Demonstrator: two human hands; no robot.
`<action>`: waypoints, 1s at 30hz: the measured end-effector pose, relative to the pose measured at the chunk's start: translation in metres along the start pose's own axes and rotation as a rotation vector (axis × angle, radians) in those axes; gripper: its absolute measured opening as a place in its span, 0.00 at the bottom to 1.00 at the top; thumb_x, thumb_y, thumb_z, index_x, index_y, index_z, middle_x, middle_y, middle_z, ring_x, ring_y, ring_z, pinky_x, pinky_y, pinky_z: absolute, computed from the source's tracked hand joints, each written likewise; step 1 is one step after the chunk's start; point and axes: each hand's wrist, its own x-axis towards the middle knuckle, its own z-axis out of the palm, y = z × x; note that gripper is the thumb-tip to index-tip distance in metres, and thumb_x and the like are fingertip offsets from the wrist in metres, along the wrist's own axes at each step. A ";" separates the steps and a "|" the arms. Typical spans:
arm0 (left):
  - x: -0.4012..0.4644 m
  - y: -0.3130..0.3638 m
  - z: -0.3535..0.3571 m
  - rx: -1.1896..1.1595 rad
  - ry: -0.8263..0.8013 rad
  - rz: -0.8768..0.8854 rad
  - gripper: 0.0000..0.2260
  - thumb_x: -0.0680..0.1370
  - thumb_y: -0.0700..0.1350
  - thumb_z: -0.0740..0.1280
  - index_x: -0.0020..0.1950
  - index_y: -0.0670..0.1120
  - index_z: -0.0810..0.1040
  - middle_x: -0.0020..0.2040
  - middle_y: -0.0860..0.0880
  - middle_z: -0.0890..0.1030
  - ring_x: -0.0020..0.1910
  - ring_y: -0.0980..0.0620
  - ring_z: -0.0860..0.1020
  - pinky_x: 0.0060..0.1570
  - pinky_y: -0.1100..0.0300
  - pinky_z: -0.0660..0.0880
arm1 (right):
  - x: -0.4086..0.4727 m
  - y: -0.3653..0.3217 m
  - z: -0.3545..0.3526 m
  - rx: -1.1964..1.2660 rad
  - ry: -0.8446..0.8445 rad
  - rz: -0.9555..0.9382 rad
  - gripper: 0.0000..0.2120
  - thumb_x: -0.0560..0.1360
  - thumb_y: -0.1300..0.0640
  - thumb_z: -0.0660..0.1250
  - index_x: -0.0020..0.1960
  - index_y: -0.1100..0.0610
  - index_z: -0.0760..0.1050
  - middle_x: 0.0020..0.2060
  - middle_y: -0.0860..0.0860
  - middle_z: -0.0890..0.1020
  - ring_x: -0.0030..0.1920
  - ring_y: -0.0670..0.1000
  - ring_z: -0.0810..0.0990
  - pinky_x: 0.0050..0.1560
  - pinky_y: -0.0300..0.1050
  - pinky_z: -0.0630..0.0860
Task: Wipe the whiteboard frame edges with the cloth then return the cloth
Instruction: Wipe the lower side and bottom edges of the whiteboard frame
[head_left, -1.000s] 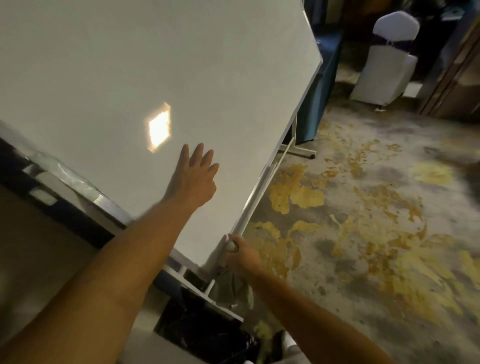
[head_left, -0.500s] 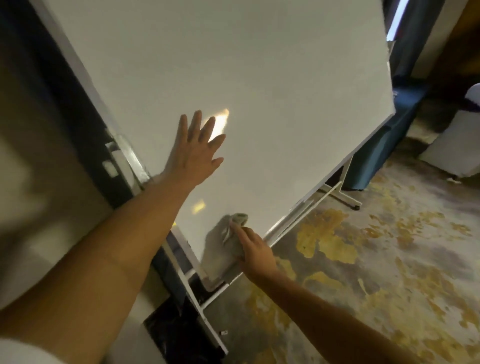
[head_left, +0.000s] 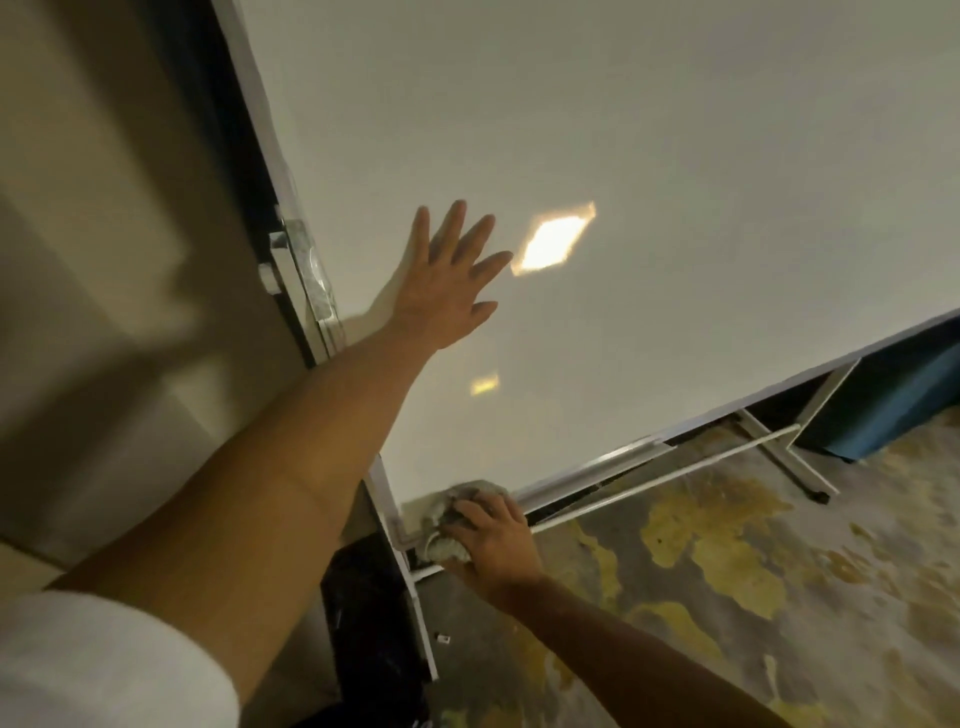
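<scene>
A large whiteboard (head_left: 649, 156) on a stand fills most of the view, tilted in frame. Its silver frame edge (head_left: 613, 460) runs along the bottom; the left edge (head_left: 291, 228) runs up beside a wall. My left hand (head_left: 447, 280) presses flat on the board face, fingers spread. My right hand (head_left: 493, 535) grips a crumpled grey cloth (head_left: 452, 512) and holds it against the board's lower left corner, where the two frame edges meet. The hand covers part of the cloth.
A beige wall (head_left: 93, 260) stands close on the left. The stand's white legs (head_left: 779, 452) reach out over a patterned grey and yellow carpet (head_left: 753, 571). A dark blue piece of furniture (head_left: 893, 400) sits behind the board at right. A black object (head_left: 374, 613) lies below the corner.
The view has swung so the board appears rotated. My right hand with the cloth has slid down the board face to its lower left corner. My left hand stays flat on the board.
</scene>
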 end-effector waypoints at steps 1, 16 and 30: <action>0.000 0.001 0.000 -0.004 0.000 0.000 0.34 0.84 0.69 0.47 0.87 0.55 0.49 0.88 0.43 0.46 0.85 0.31 0.46 0.79 0.27 0.54 | -0.001 0.000 0.003 0.012 -0.008 0.017 0.18 0.74 0.36 0.63 0.56 0.44 0.82 0.58 0.46 0.79 0.63 0.56 0.75 0.65 0.60 0.71; 0.004 -0.003 0.017 -0.086 0.077 0.012 0.34 0.84 0.68 0.42 0.87 0.55 0.47 0.88 0.43 0.47 0.85 0.32 0.50 0.79 0.25 0.52 | 0.027 -0.004 0.017 0.033 -0.078 0.144 0.27 0.81 0.35 0.52 0.54 0.49 0.85 0.53 0.44 0.82 0.64 0.53 0.73 0.68 0.56 0.65; 0.011 0.007 0.019 -0.131 0.102 0.006 0.32 0.85 0.66 0.42 0.87 0.56 0.45 0.88 0.44 0.49 0.85 0.33 0.51 0.77 0.26 0.57 | 0.018 0.037 0.014 0.119 0.096 0.133 0.19 0.80 0.40 0.61 0.44 0.51 0.84 0.45 0.45 0.82 0.52 0.52 0.77 0.57 0.53 0.75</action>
